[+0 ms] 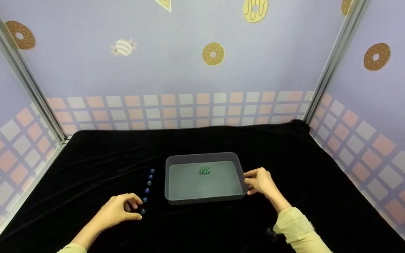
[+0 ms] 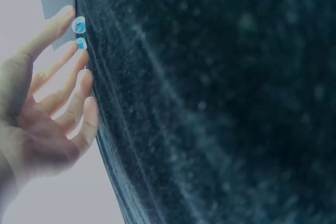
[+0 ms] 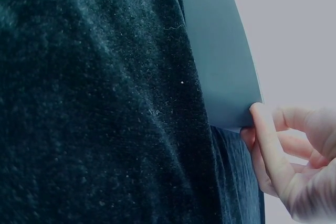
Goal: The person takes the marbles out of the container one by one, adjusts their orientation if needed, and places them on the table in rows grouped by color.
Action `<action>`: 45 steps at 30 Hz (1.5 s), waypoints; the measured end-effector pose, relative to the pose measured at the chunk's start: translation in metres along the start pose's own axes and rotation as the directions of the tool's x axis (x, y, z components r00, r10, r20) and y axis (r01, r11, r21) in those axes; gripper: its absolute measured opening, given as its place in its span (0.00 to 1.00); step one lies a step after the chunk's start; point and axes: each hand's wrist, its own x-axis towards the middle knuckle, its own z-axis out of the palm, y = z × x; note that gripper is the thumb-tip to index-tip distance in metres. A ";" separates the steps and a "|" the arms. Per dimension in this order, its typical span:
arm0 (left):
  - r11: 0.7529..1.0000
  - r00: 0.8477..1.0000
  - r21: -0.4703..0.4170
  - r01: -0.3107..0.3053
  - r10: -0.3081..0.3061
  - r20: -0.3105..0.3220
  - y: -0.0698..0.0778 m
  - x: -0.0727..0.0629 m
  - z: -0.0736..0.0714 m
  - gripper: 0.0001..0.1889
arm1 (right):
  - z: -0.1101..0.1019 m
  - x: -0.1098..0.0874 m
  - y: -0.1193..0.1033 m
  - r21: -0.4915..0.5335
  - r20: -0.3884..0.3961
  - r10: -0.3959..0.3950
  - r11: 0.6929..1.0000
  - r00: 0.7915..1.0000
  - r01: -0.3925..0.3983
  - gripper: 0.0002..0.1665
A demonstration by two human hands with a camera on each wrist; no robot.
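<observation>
My left hand hovers beside a row of several blue glass marbles on the black cloth. Its thumb and fingers are apart, close to the nearest marble, with nothing between them. In the left wrist view, two marbles show near the fingertips of the left hand. A grey rectangular tray stands right of the row. Inside it lies a small cluster of green marbles. With thumb and fingers, my right hand holds the tray's front right corner; the right wrist view shows this hand there too.
Black cloth covers the table, with slight folds. Patterned walls enclose its back and sides, joined by metal posts at the back corners. A gap separates the marble row from the tray's left wall.
</observation>
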 end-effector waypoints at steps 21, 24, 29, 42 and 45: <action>1.000 0.999 0.021 -0.011 0.012 -0.052 0.013 0.017 -0.021 0.19 | 0.000 0.000 0.001 0.002 -0.002 -0.003 1.000 1.000 0.003 0.20; 0.999 0.998 0.032 0.006 -0.004 -0.057 0.015 0.020 -0.024 0.19 | 0.000 0.000 0.001 0.004 -0.003 0.000 1.000 1.000 0.000 0.19; 0.999 0.996 0.030 0.016 -0.013 -0.093 0.019 0.025 -0.027 0.19 | 0.000 0.000 0.001 0.002 -0.007 0.005 1.000 1.000 -0.005 0.19; 0.999 0.992 0.029 0.037 -0.033 -0.118 0.022 0.033 -0.036 0.20 | 0.000 0.001 0.001 0.003 -0.012 -0.009 1.000 1.000 0.009 0.19; 0.999 0.992 0.022 0.037 -0.034 -0.121 0.023 0.035 -0.037 0.21 | 0.000 0.001 0.002 -0.002 -0.012 -0.011 1.000 1.000 0.011 0.19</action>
